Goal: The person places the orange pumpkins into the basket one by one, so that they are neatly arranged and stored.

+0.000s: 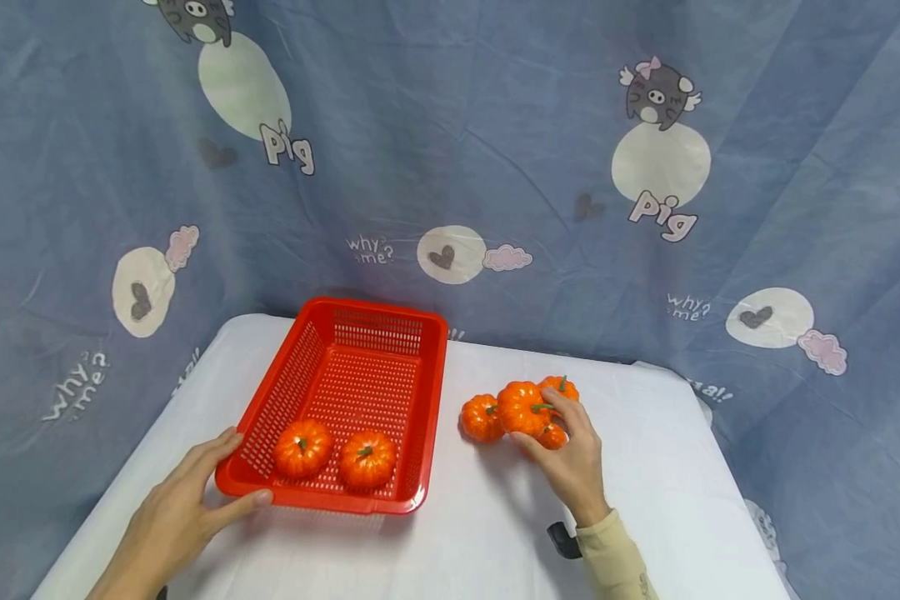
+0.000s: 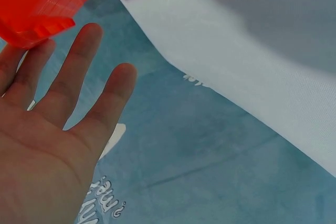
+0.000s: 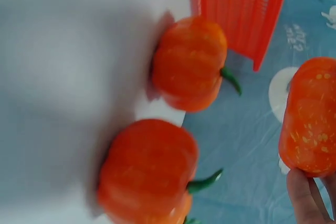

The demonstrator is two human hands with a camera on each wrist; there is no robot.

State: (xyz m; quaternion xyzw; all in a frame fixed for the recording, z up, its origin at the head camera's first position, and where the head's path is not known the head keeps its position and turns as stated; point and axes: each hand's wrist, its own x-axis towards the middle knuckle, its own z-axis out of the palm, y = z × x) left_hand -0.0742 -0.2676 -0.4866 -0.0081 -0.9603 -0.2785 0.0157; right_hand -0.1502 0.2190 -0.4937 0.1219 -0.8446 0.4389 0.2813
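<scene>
My right hand (image 1: pixel 576 454) pinches a small orange toy pumpkin (image 1: pixel 521 406) between thumb and fingers. In the right wrist view this pumpkin (image 3: pixel 311 119) is held off the white table, stem hidden. Around it lie more toy pumpkins: one to the left (image 1: pixel 480 421), one behind (image 1: pixel 566 386) and a smaller one (image 1: pixel 552 437) partly covered by the hand. My left hand (image 1: pixel 168 508) spans the near left corner of a red plastic basket (image 1: pixel 429 400), thumb by the front rim. Its fingers look straight in the left wrist view, fingertips right at the basket's edge.
Two toy pumpkins, one on the left (image 1: pixel 302 450) and one on the right (image 1: pixel 367 461), sit in the near end of the basket. A white cloth (image 1: pixel 450 554) covers the table. Behind hangs a blue curtain (image 1: pixel 555 275) with pig prints.
</scene>
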